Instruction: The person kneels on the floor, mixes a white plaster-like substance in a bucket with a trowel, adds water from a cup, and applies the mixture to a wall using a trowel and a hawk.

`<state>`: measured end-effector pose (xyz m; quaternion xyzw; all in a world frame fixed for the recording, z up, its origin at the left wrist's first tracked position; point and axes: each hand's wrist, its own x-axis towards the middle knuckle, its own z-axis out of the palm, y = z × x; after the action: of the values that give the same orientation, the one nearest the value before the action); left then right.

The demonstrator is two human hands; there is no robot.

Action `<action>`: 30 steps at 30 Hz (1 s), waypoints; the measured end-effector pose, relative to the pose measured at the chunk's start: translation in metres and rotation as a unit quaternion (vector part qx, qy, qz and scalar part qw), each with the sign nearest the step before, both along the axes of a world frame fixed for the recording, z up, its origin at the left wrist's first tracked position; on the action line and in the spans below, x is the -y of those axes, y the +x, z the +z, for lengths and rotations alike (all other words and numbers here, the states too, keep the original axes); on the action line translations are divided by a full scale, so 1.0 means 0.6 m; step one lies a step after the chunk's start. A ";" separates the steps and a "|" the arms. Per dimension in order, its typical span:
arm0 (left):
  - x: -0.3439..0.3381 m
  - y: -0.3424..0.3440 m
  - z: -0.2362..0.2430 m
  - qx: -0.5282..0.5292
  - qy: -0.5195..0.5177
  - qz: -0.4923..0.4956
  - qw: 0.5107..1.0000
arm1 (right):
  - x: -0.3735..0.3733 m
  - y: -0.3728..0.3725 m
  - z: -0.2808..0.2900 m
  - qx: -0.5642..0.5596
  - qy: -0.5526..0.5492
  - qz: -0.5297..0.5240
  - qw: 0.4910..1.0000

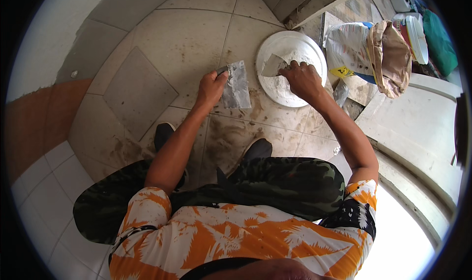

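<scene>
In my left hand point(210, 88) is a wide flat metal spreader point(237, 88) with a dark handle, its blade smeared grey-white, held over the floor left of a round white tray. My right hand point(301, 78) grips a smaller metal scraper point(272, 66) inside that tray point(265, 92), where pale powder or paste point(281, 87) lies. Just right of the tray stand an open paper sack point(388, 58) and a white plastic bag point(344, 48) with a yellow label.
I squat on smudged floor tiles point(182, 44). A loose grey tile point(135, 90) lies to the left, near the wall point(49, 44). Plastic buckets point(417, 39) and a green bag point(437, 44) crowd the upper right. Pale panels point(403, 117) edge the right side.
</scene>
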<state>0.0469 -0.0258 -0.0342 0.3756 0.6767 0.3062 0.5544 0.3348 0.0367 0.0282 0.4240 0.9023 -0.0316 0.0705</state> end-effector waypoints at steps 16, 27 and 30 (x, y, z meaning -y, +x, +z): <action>-0.007 -0.001 0.018 -0.012 -0.013 0.012 1.000 | 0.018 0.030 0.019 0.042 0.026 0.064 0.997; -0.007 -0.009 0.004 -0.009 0.009 0.007 1.000 | 0.045 0.039 0.002 0.112 -0.005 0.077 0.991; -0.006 -0.011 0.005 -0.008 0.005 0.002 1.000 | 0.046 0.057 0.008 0.127 -0.014 0.102 0.987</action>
<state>0.0405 -0.0221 -0.0314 0.3795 0.6802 0.3078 0.5464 0.3688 0.0092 0.0328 0.3296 0.9240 0.0168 0.1932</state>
